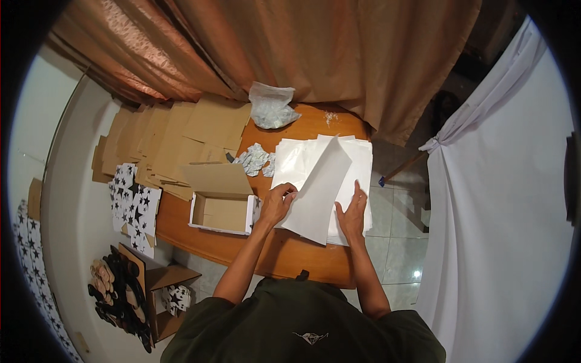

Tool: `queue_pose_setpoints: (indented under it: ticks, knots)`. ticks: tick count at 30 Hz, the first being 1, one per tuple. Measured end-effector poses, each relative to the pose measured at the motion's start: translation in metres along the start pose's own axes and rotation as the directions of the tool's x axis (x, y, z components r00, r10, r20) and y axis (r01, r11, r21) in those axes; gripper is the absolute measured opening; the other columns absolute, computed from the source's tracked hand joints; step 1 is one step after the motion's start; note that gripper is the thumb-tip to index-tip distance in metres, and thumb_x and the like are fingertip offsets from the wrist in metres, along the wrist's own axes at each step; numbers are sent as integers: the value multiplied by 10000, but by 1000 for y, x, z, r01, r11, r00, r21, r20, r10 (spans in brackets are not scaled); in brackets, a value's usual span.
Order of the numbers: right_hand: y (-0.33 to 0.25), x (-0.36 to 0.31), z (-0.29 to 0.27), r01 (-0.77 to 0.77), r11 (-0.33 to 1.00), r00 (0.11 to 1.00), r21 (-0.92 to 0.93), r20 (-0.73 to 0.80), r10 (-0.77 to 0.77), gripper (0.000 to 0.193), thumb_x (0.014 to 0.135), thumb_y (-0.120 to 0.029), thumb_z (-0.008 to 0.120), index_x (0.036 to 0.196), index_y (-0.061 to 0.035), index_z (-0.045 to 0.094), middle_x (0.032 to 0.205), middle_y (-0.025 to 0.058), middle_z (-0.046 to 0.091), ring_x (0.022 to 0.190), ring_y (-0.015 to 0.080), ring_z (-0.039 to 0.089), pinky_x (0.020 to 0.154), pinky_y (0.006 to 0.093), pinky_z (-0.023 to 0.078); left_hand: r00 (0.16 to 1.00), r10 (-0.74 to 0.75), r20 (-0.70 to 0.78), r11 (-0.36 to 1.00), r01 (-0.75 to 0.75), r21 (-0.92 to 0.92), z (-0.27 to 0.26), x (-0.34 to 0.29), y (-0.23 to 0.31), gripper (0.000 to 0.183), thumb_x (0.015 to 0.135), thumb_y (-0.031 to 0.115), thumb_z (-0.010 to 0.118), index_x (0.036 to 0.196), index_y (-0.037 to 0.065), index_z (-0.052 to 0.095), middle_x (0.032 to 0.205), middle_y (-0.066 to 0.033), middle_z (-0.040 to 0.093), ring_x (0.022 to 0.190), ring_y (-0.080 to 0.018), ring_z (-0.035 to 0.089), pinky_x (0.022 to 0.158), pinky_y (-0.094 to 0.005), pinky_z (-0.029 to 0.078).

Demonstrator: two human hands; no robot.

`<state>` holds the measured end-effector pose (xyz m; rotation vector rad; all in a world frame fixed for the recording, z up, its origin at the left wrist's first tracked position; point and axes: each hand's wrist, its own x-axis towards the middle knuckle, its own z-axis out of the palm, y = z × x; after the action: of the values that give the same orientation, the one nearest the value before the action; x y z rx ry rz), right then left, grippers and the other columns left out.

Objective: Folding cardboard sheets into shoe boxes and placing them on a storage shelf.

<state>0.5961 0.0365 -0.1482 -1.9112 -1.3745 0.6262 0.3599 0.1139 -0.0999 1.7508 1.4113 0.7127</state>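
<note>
My left hand [276, 206] pinches the left edge of a thin white paper sheet [321, 199], which is lifted and curled above a stack of white paper [299, 158] on the wooden table. My right hand [353, 213] is open over the right side of the stack, thumb and fingers apart, just right of the lifted sheet. To the left of my left hand is an open cardboard box [221, 213], brown inside and white outside with dark stars, its lid raised at the back. Its inside looks bare.
Flat brown cardboard pieces [175, 130] overlap on the left, with star-printed pieces [134, 206] beside them. Crumpled paper [254, 160] and a clear plastic bag [272, 106] lie behind the box. Shoes [118, 290] are piled lower left. A white curtain [484, 199] hangs right.
</note>
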Motion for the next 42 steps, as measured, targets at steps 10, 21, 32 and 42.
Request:
queue_pose_setpoints:
  ticks: [10, 21, 32, 42]
  knots:
    - [-95, -4, -37, 301, 951, 921, -67, -238, -308, 834, 773, -65, 810, 1499, -138, 407, 1594, 244, 212, 1458, 451, 255, 1193, 587, 242, 890, 365, 273, 899, -413, 143, -96, -65, 40, 139, 837, -26, 707, 966, 11, 671, 929, -130, 698, 870, -354, 667, 762, -435, 520]
    - [-125, -48, 1, 209, 925, 974, 317, 13, -225, 176, 825, 29, 700, 956, -11, 589, 897, 79, 649, 886, 199, 628, 814, 307, 505, 997, 82, -18, 994, -83, -76, -187, -147, -49, 209, 836, -1, 720, 1037, 9, 662, 915, -84, 714, 859, -173, 687, 804, -309, 552]
    - [-215, -97, 60, -158, 904, 921, 398, 390, -11, 437, 796, -21, 793, 1149, -60, 540, 875, 62, 623, 772, 142, 595, 663, 305, 509, 957, -97, -274, 862, -57, -503, -280, -197, -182, 122, 977, 114, 660, 1006, -3, 639, 879, 31, 625, 772, -48, 561, 692, -206, 459]
    - [-183, -93, 163, -65, 981, 992, 183, 117, 44, 294, 821, -90, 778, 1067, 28, 670, 897, 130, 723, 800, 198, 679, 724, 332, 529, 876, -147, -459, 975, 51, -215, -303, -147, -238, 153, 922, 108, 716, 1037, 21, 662, 736, -58, 650, 620, -133, 573, 592, -309, 471]
